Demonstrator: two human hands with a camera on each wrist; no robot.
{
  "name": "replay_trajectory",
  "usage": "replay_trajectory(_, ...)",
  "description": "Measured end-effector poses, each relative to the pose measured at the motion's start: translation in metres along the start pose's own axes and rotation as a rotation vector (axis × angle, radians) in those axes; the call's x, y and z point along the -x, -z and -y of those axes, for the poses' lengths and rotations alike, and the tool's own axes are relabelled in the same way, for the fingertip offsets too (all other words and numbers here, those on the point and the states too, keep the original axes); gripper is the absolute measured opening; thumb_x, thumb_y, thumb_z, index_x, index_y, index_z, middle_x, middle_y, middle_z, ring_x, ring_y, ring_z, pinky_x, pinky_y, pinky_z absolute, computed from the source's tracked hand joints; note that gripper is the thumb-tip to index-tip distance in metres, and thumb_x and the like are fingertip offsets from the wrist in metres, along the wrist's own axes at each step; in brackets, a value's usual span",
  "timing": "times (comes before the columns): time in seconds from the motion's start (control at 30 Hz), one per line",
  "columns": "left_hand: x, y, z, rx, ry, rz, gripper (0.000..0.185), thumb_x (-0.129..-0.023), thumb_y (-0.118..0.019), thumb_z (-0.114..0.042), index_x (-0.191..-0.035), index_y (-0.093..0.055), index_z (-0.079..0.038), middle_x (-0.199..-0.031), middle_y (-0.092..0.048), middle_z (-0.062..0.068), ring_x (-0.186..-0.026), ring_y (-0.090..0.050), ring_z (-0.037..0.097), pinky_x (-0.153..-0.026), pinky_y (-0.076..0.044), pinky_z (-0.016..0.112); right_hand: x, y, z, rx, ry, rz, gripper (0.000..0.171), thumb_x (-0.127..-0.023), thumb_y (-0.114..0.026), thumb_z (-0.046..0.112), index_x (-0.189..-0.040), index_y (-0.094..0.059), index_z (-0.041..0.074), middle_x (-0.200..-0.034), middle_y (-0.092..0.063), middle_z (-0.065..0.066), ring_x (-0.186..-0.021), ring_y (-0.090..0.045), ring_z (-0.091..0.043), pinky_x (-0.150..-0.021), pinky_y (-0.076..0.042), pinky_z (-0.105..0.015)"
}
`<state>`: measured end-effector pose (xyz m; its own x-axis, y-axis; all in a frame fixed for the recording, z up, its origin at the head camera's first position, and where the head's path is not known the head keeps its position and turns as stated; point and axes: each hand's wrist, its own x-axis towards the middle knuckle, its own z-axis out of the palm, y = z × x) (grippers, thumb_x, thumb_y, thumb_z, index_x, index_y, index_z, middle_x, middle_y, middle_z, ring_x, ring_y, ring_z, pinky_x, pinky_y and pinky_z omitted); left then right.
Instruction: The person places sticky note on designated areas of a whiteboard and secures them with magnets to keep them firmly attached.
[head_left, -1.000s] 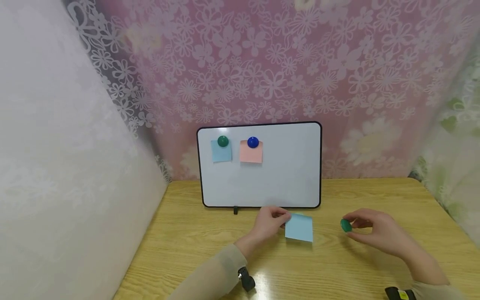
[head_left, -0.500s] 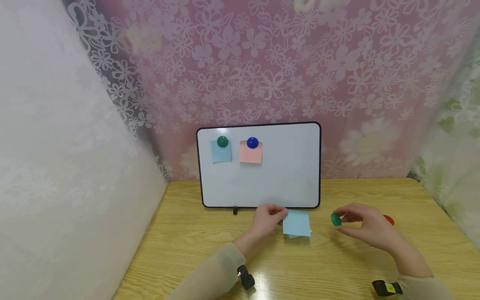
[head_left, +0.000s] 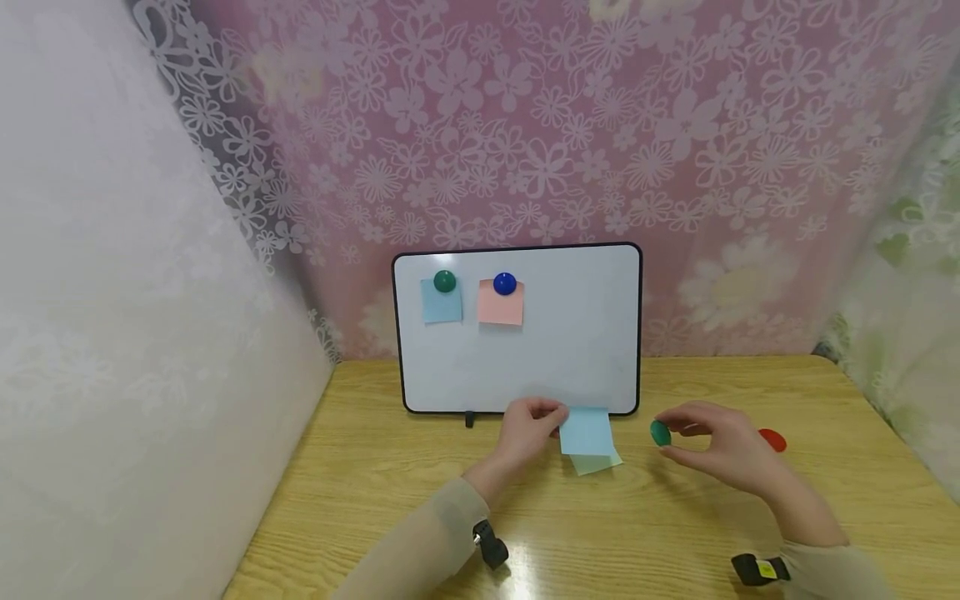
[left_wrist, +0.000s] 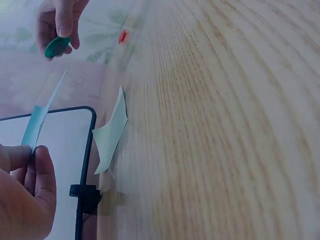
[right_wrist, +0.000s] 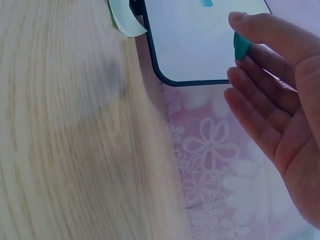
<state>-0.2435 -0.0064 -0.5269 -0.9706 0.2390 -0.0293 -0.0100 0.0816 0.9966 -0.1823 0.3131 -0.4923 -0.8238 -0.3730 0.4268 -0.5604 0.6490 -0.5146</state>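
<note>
Grips [head_left: 534,427] [head_left: 712,446] hold one note [head_left: 585,431], one magnet [head_left: 660,432].

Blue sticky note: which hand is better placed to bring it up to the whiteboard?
Left. The left hand already pinches the blue sticky note just below the whiteboard; the right hand holds the green magnet.

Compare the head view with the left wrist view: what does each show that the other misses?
Only the head view shows the whiteboard face with a blue note under a green magnet and a pink note under a blue magnet. Only the left wrist view shows the held blue sheet edge-on, lifted clear of the green sheet. Both show the right hand pinching a green disc, the left hand, and a red disc.
</note>
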Motion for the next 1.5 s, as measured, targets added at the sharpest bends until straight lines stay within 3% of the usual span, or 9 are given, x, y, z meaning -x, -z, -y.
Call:
replay_trajectory(0.13, -0.002, 0.000, -0.005, -0.020, -0.007, -0.010, 0.015, -0.104, -0.074, -0.019, -0.112, -0.080, -0.007, -0.098, -0.073, 0.001, -0.081, -0.071, 0.019, -0.085, -0.062, 0.049, -0.006, -0.003, 0.003, 0.000, 0.012, -0.008, 0.042, -0.083, -0.095, 0.013, -0.120, -0.078, 0.015, -0.115, -0.075, 0.004, -0.092, -0.075, -0.021, -0.078, -0.063, -0.032)
replay_trajectory(0.43, -0.012, 0.001, -0.021, -0.089, -0.024, -0.015, 0.019, -0.105, -0.073, -0.023, -0.115, -0.080, -0.009, -0.093, -0.073, -0.001, -0.096, -0.072, 0.042, -0.081, -0.060, 0.051, -0.027, -0.011, 0.012, 0.026, -0.017, -0.018, 0.039, -0.086, -0.093, 0.020, -0.122, -0.078, 0.014, -0.115, -0.076, 0.003, -0.093, -0.073, -0.022, -0.080, -0.063, -0.039)
replay_trajectory(0.6, -0.018, 0.000, -0.030, -0.089, -0.038, -0.032, 0.018, -0.105, -0.074, -0.022, -0.115, -0.081, -0.009, -0.096, -0.074, -0.002, -0.091, -0.074, 0.033, -0.088, -0.060, 0.055, -0.036, -0.013, 0.018, 0.008, -0.039, -0.034, 0.038, -0.088, -0.092, 0.018, -0.123, -0.077, 0.010, -0.116, -0.076, -0.001, -0.095, -0.074, -0.028, -0.082, -0.063, -0.040)
replay_trajectory(0.73, -0.023, 0.002, -0.035, -0.103, -0.062, -0.047, 0.017, -0.104, -0.074, -0.020, -0.114, -0.081, -0.008, -0.093, -0.074, -0.002, -0.083, -0.074, 0.022, -0.085, -0.061, 0.053, -0.042, -0.016, 0.020, 0.004, -0.052, -0.061, 0.039, -0.088, -0.091, 0.015, -0.123, -0.077, 0.008, -0.115, -0.077, -0.003, -0.095, -0.074, -0.026, -0.082, -0.064, -0.039)
replay_trajectory(0.93, -0.030, 0.006, -0.042, -0.114, -0.084, -0.066, 0.015, -0.104, -0.074, -0.020, -0.112, -0.081, -0.010, -0.091, -0.074, -0.002, -0.078, -0.072, 0.014, -0.073, -0.061, 0.032, -0.054, -0.024, 0.021, -0.012, -0.057, -0.078, 0.039, -0.088, -0.092, 0.016, -0.122, -0.077, 0.008, -0.112, -0.077, -0.003, -0.097, -0.073, -0.026, -0.081, -0.063, -0.035)
replay_trajectory(1.2, -0.041, 0.009, -0.048, -0.164, -0.100, -0.105, 0.015, -0.104, -0.074, -0.019, -0.110, -0.081, -0.008, -0.090, -0.073, -0.001, -0.075, -0.070, 0.012, -0.070, -0.058, 0.028, -0.073, -0.034, 0.026, -0.008, -0.041, -0.109, 0.037, -0.088, -0.092, 0.015, -0.120, -0.077, 0.005, -0.113, -0.077, -0.006, -0.095, -0.073, -0.030, -0.080, -0.063, -0.045)
replay_trajectory(1.4, -0.047, 0.009, -0.052, -0.201, -0.122, -0.134, 0.014, -0.104, -0.074, -0.018, -0.108, -0.081, -0.007, -0.088, -0.073, 0.000, -0.073, -0.069, 0.012, -0.068, -0.058, 0.027, -0.083, -0.041, 0.027, -0.003, -0.026, -0.180, 0.038, -0.088, -0.092, 0.014, -0.121, -0.076, 0.004, -0.109, -0.075, -0.007, -0.092, -0.073, -0.029, -0.077, -0.064, -0.037)
replay_trajectory(1.5, -0.048, 0.009, -0.055, -0.214, -0.122, -0.147, 0.014, -0.104, -0.074, -0.019, -0.109, -0.081, -0.007, -0.089, -0.072, -0.001, -0.074, -0.069, 0.011, -0.068, -0.058, 0.028, -0.088, -0.045, 0.026, -0.014, -0.027, -0.210, 0.038, -0.087, -0.092, 0.011, -0.121, -0.076, 0.002, -0.107, -0.074, -0.008, -0.092, -0.073, -0.030, -0.076, -0.064, -0.040)
